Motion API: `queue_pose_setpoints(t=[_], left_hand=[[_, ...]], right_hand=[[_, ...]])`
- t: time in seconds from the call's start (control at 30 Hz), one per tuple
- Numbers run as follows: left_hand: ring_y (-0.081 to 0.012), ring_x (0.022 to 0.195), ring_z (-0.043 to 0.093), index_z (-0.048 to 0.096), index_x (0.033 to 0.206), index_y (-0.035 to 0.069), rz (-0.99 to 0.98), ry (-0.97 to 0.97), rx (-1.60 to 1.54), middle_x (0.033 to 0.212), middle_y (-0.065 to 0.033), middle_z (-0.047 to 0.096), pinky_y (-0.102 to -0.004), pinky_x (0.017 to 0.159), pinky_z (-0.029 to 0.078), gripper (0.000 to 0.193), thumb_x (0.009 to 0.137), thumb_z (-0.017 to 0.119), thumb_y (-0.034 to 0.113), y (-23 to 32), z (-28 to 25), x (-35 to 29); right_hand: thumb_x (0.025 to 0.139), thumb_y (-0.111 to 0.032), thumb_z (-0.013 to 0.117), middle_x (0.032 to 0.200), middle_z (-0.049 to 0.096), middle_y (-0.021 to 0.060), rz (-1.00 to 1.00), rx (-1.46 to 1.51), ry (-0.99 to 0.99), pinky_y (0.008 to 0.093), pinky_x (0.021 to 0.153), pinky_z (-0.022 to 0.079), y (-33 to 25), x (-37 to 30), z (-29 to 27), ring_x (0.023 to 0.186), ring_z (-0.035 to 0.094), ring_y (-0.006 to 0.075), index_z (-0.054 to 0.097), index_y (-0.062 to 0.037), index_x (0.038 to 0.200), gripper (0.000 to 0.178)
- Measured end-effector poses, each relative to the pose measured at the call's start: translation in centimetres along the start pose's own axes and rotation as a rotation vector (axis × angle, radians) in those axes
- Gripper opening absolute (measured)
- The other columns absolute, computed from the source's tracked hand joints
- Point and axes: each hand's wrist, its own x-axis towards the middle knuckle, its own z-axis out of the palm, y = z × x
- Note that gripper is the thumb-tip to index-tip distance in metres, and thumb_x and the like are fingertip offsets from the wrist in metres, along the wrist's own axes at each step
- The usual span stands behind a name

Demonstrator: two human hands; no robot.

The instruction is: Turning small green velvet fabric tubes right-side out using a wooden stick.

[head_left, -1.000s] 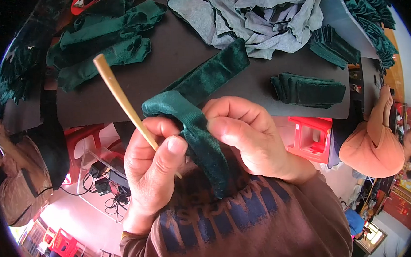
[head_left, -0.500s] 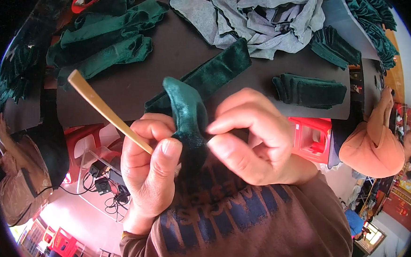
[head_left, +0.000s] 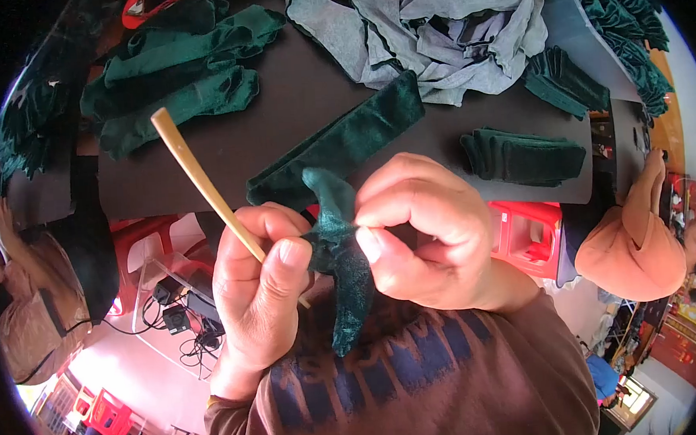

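My left hand point(head_left: 251, 303) is closed, with a slim pale wooden stick point(head_left: 201, 179) and a small dark green velvet piece point(head_left: 353, 293) between thumb and fingers. The stick slants up and left out of the grip, and its thin end shows below the thumb. Gathered at its middle, the velvet has one tapered end pointing up and the other hanging down in front of my shirt. My right hand point(head_left: 437, 236) pinches the right edge of that gathered middle between thumb and forefinger. Just beyond both hands, a folded green velvet strip point(head_left: 351, 133) lies on the table.
The dark table point(head_left: 303, 77) carries green velvet lengths point(head_left: 185, 92) at left, a grey cloth heap point(head_left: 464, 35) at the back and folded velvet stacks point(head_left: 523, 156) at right. Red stools point(head_left: 526, 234) stand below its near edge. Other people point(head_left: 632, 240) sit on both sides.
The velvet piece has turned and sunk lower, so its hanging end now shows. My right fingertips have closed onto its edge. The stick has swung rightward and stands steeper.
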Motion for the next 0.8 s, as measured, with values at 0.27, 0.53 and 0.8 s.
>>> queue_pose_setpoints(t=[0.27, 0.53, 0.8], left_hand=[[-0.0064, 0.068, 0.040, 0.047, 0.093, 0.003, 0.003, -0.044, 0.104, 0.088, -0.0049, 0.048, -0.0184, 0.061, 0.035, 0.020, 0.088, 0.054, 0.020, -0.1, -0.8, 0.0], [-0.0180, 0.068, 0.052, 0.054, 0.085, 0.001, 0.065, -0.207, 0.392, 0.076, -0.0088, 0.053, -0.0279, 0.065, 0.042, 0.034, 0.092, 0.043, 0.033, -0.3, -2.6, -1.4], [-0.0100, 0.062, 0.044, 0.053, 0.080, -0.001, -0.101, -0.204, 0.493, 0.072, -0.0044, 0.052, -0.0222, 0.057, 0.034, 0.047, 0.090, 0.042, 0.044, -0.4, -2.3, -1.5]], right_hand=[[0.067, 0.000, 0.062, 0.068, 0.054, 0.0079, 0.144, 0.163, 0.024, 0.0307, 0.055, 0.041, -0.2, -0.4, 0.2, 0.059, 0.052, 0.0221, 0.056, -0.0018, 0.074, 0.010], [0.068, 0.001, 0.061, 0.073, 0.055, 0.0095, -0.050, -0.047, 0.058, 0.0293, 0.056, 0.040, -0.1, 0.6, -1.1, 0.062, 0.051, 0.0210, 0.056, 0.0000, 0.078, 0.011], [0.070, 0.000, 0.061, 0.079, 0.055, 0.0099, -0.209, -0.182, 0.011, 0.0280, 0.058, 0.040, -0.1, 1.3, -1.2, 0.065, 0.051, 0.0202, 0.056, 0.0001, 0.083, 0.014]])
